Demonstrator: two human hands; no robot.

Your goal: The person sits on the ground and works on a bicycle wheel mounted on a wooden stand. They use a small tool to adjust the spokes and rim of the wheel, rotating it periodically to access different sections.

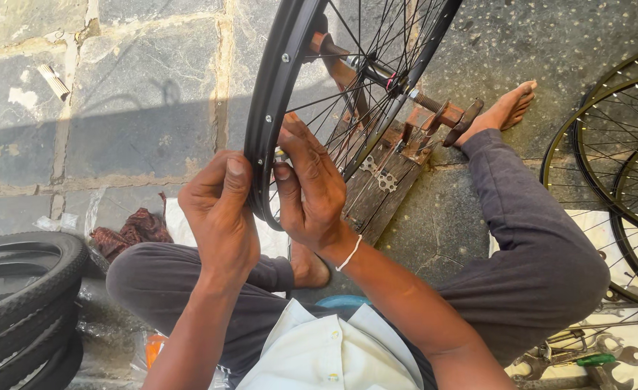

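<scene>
Both hands clamped on black wheel rim [272, 94], left hand [221, 209] outside, right hand [308, 191] inside pinching a spoke nipple, steadying wheel upright on wooden stand [384, 180] just beyond the grip.

Between the fingers [290, 155] of both hands runs a wheel rim [270, 94] of black metal, smooth and semi-glossy, with thin bright wire spokes [333, 108]. Beyond the fingertips stands a truing stand [387, 177] of rough, weathered wood and rusted metal, on matt, coarse stone paving [145, 94]. Below the wrists, matt grey cloth trousers [543, 245].
</scene>
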